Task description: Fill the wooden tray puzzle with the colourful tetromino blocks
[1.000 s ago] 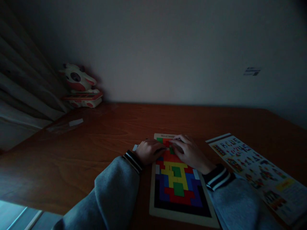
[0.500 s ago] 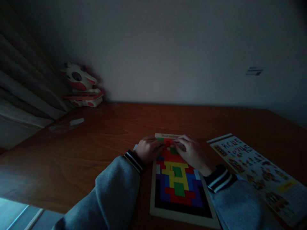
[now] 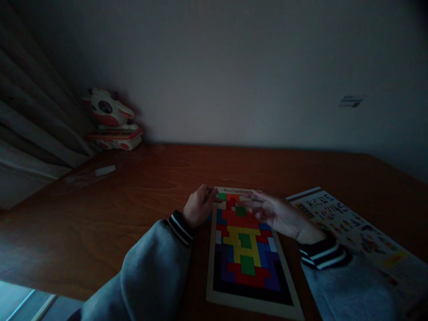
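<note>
A wooden puzzle board (image 3: 214, 292) lies on the brown table (image 3: 133, 214), filled with coloured blocks (image 3: 244, 243) in red, yellow, green, blue and purple. My left hand (image 3: 198, 208) is curled at the board's top left corner, its fingers closed near the frame; what it holds, if anything, is hidden. My right hand (image 3: 279, 215) hovers over the board's upper right part with its fingers stretched out and holding nothing. Both arms wear grey sleeves with striped cuffs.
A printed sheet with coloured pictures (image 3: 351, 227) lies to the right of the board. A white and red toy cow (image 3: 110, 120) sits at the back left by a curtain (image 3: 30, 129). A small pale strip (image 3: 104, 170) lies on the table's left part. The room is dim.
Both hands have lifted off the top blocks and drawn apart. The right hand has moved right and opened; the left hand has shifted to the board's top left corner.
</note>
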The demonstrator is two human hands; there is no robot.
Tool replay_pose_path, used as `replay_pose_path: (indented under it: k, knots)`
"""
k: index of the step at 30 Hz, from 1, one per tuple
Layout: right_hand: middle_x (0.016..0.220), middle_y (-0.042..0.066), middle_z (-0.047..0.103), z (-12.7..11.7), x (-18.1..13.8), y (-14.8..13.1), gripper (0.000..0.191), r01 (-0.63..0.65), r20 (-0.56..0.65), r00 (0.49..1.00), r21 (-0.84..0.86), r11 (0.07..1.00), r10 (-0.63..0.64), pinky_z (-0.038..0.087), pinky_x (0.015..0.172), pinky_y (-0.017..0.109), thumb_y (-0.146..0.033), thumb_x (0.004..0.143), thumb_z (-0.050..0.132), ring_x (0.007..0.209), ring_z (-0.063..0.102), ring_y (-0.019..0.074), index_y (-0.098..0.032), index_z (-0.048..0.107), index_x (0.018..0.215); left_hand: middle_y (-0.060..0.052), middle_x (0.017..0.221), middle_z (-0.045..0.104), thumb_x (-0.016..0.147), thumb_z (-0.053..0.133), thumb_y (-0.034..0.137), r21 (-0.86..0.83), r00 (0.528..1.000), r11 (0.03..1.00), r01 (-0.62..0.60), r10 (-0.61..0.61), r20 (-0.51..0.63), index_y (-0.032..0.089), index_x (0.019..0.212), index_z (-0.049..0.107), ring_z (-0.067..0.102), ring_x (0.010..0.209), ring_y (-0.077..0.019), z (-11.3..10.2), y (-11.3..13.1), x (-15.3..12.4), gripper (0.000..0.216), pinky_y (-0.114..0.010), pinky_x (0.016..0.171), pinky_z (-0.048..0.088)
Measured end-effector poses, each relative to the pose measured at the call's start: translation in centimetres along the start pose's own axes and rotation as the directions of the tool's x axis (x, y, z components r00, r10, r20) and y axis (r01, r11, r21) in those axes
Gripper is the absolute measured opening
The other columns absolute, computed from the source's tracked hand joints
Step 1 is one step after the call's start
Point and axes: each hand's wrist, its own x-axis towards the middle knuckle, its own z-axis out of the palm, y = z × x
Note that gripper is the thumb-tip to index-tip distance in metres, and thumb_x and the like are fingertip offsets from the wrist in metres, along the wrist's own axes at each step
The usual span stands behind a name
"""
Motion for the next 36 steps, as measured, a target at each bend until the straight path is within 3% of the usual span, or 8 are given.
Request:
replay_pose_path:
  k: [7,10,15,21,31,36]
  knots:
    - [0.107,0.013,0.075,0.7,-0.3,-0.2,0.022,-0.080,0.005,0.997,0.163,0.983,0.080,0.060,0.057,0.019,-0.033,0.095,0.056,0.072,0.071,0.0129,-0.016,0.068,0.101,-0.007,0.080,0.075,0.097,0.053,0.042,-0.333,0.945,0.896,0.293,-0.219,0.242,0.017,0.092,0.048,0.058,0.040,-0.0071,0.2,-0.2,0.2,0.026,-0.017,0.039,0.039]
    - [0.108,0.014,0.073,0.5,-0.2,-0.4,0.024,-0.108,0.039,0.994,0.204,0.973,0.102,0.059,0.055,0.014,-0.031,0.097,0.053,0.071,0.071,0.0106,-0.013,0.069,0.098,-0.008,0.083,0.076,0.099,0.052,0.039,-0.362,0.923,0.861,0.357,-0.266,0.278,0.016,0.093,0.048,0.057,0.039,-0.0055,0.0,0.5,0.1,0.024,-0.014,0.034,0.031]
    - [0.106,0.018,0.072,-0.1,0.1,-0.4,0.022,-0.149,0.111,0.987,0.343,0.927,0.117,0.058,0.057,0.011,-0.021,0.098,0.053,0.075,0.071,0.0114,-0.006,0.064,0.109,-0.011,0.092,0.076,0.100,0.050,0.035,-0.383,0.901,0.823,0.419,-0.325,0.288,0.016,0.095,0.047,0.059,0.042,-0.0057,-0.2,1.1,0.0,0.020,-0.014,0.033,0.030]
    - [0.107,0.018,0.072,0.3,-0.1,-0.6,0.029,-0.174,0.133,0.983,0.418,0.892,0.129,0.057,0.053,0.010,-0.020,0.102,0.042,0.073,0.070,0.0106,-0.004,0.060,0.119,-0.011,0.093,0.076,0.102,0.046,0.031,-0.392,0.887,0.802,0.451,-0.354,0.295,0.016,0.094,0.046,0.059,0.042,-0.0047,-0.4,1.2,0.1,0.017,-0.012,0.034,0.028]
    - [0.112,0.015,0.074,0.6,-0.2,-0.2,0.022,-0.034,0.053,0.998,0.165,0.986,0.026,0.058,0.059,0.015,-0.023,0.095,0.059,0.077,0.071,0.0123,-0.009,0.072,0.107,-0.012,0.098,0.075,0.099,0.053,0.031,-0.404,0.924,0.835,0.374,-0.296,0.242,0.015,0.093,0.048,0.061,0.043,-0.0054,-0.1,1.0,0.0,0.018,-0.013,0.033,0.031]
    - [0.102,0.012,0.077,1.0,-0.3,-0.1,0.020,-0.063,0.033,0.998,0.182,0.981,0.058,0.058,0.060,0.015,-0.020,0.095,0.057,0.077,0.072,0.0123,-0.011,0.074,0.102,-0.012,0.095,0.075,0.099,0.054,0.032,-0.410,0.919,0.829,0.381,-0.288,0.271,0.015,0.094,0.048,0.064,0.046,-0.0071,0.0,0.9,0.0,0.018,-0.012,0.033,0.034]
